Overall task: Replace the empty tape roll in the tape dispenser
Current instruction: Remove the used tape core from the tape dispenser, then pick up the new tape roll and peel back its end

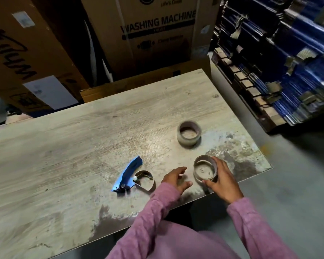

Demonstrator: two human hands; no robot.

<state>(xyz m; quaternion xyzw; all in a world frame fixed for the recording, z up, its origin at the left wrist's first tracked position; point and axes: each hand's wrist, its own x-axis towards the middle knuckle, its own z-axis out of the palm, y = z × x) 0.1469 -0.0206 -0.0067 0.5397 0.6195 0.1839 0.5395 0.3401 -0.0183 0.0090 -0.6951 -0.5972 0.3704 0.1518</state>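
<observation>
Cardboard empty core [205,170] — right hand [222,181] grips it on table [64,146].

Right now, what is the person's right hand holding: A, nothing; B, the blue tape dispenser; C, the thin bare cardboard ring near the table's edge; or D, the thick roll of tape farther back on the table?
C: the right hand curls around the thin cardboard ring, while the blue tape dispenser and the thick roll of tape lie untouched.

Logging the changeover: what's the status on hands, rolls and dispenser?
Left hand open, resting on table. Right hand grips empty tape core. Blue tape dispenser lies unloaded; fresh tape roll beyond. Nothing in the way.
</observation>
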